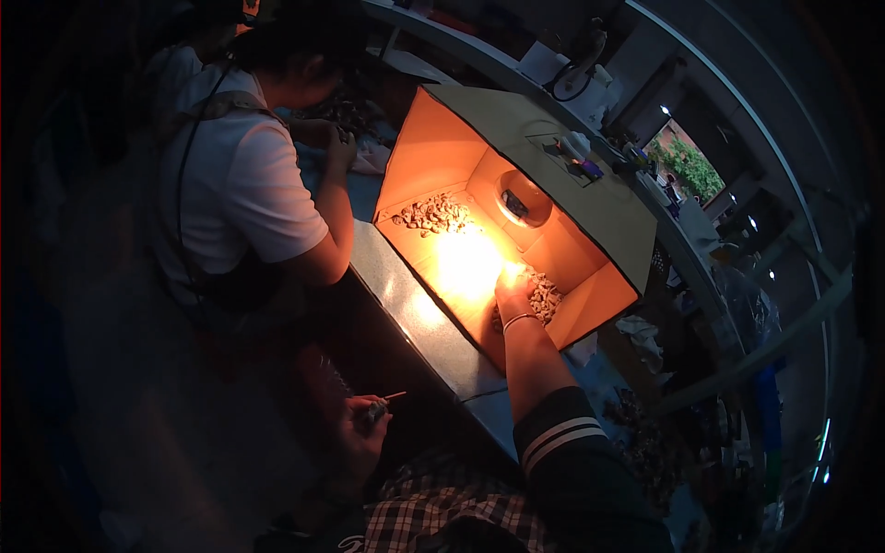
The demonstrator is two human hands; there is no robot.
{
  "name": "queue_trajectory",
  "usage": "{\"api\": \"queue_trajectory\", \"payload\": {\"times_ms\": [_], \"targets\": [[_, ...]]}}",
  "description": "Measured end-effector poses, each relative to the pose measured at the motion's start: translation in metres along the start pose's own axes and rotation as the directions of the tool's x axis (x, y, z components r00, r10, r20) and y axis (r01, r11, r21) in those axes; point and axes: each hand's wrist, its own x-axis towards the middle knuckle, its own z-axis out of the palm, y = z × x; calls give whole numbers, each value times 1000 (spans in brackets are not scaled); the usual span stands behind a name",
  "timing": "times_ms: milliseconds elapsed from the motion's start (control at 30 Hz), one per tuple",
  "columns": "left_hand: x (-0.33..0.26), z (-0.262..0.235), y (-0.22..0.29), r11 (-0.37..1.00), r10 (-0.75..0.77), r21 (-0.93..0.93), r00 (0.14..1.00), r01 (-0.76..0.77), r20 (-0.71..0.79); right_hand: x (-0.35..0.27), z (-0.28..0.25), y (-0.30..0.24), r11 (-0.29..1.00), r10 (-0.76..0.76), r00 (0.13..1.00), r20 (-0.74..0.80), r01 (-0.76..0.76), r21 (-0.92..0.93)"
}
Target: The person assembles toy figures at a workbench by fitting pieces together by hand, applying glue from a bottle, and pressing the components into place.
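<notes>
One table (pixel 392 267), mid-frame; one co-worker (pixel 263 184), upper left. One box (pixel 608 175), centre, holding two piles (pixel 431 215). Right hand (pixel 516 295) at right pile (pixel 546 302), grip unclear in glare. Left hand (pixel 361 431), lower centre, pinching one dark lump (pixel 375 412), one stick (pixel 396 395).

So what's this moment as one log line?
right hand: in lit cardboard box, beside small pieces, grip unclear | left hand: outside box, holding thin stick

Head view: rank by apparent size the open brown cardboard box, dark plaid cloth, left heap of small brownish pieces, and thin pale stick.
Open brown cardboard box
Dark plaid cloth
Left heap of brownish pieces
Thin pale stick in left hand
</notes>
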Motion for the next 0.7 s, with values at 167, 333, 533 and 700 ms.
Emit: {"api": "queue_trajectory", "payload": {"times_ms": [167,333,533,700], "targets": [[-2,-6,2,998,-46,-35,997,44,-61,-13,-27,-23,992,-118,989,87,122,-44],[4,7,-3,1000,-16,-10,998,16,62,-6,17,0,970,-214,974,-77,221,99],[-4,15,-12,989,-38,147,996,27,76,-49,-76,-46,874,-397,914,81,350,337],[-7,42,-25,978,-78,203,984,45,158,-152,-128,-7,277,-580,812,-65,272,922]]}}
